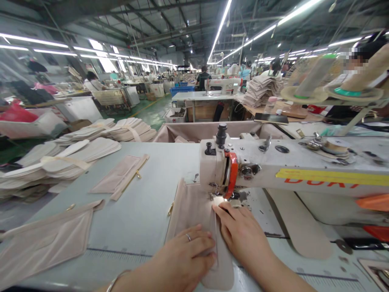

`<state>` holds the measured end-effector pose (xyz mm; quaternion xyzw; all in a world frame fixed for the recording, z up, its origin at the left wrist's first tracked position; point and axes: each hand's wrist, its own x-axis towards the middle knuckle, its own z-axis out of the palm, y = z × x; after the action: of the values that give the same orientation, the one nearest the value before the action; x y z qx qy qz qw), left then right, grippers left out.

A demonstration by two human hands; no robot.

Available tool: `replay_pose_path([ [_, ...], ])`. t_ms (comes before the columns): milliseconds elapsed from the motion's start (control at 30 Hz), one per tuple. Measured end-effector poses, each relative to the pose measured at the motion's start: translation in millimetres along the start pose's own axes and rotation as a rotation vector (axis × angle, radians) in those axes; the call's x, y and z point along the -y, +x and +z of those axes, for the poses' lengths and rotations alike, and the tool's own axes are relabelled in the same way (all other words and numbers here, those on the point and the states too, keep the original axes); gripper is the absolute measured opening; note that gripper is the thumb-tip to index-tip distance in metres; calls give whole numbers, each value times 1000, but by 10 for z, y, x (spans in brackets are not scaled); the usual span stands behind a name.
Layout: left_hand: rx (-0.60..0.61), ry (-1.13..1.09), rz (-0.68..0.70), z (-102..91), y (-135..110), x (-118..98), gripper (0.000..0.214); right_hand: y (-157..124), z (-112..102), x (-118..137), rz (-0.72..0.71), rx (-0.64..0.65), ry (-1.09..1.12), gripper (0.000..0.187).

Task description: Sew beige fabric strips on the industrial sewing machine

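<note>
A pinkish-beige fabric panel (196, 202) with a gold zipper pull (170, 208) along its left edge lies under the head of a white sewing machine (261, 162). My left hand (193, 253), with a ring on one finger, rests on the panel with its fingers stretched out. Close to the presser foot, my right hand (237, 221) presses its fingers on the panel's right edge; these fingers lie flat. A beige piece with a rounded end shows beneath the panel, below my left hand. The needle tip is hard to make out.
Left on the table (127, 227) lie a zippered fabric piece (118, 176) and a larger zippered pouch (51, 243). Tied stacks of rounded panels (73, 162) stand beyond its left edge. A long rounded panel (304, 227) lies under the machine arm. Thread cones (316, 77) stand at right.
</note>
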<state>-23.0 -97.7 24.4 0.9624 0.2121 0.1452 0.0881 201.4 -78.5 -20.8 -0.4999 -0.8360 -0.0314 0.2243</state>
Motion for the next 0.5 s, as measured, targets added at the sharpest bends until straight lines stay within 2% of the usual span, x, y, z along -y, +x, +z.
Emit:
replay_pose_path([
  [100,42,-14,-33,-57,33,31,27,-2,7,-8,-5,1,-13,42],
  [267,35,6,-60,-85,96,149,26,-1,-9,-14,-18,8,-1,42],
  [500,65,28,-5,-19,163,341,30,0,-28,-7,-7,19,26,42],
])
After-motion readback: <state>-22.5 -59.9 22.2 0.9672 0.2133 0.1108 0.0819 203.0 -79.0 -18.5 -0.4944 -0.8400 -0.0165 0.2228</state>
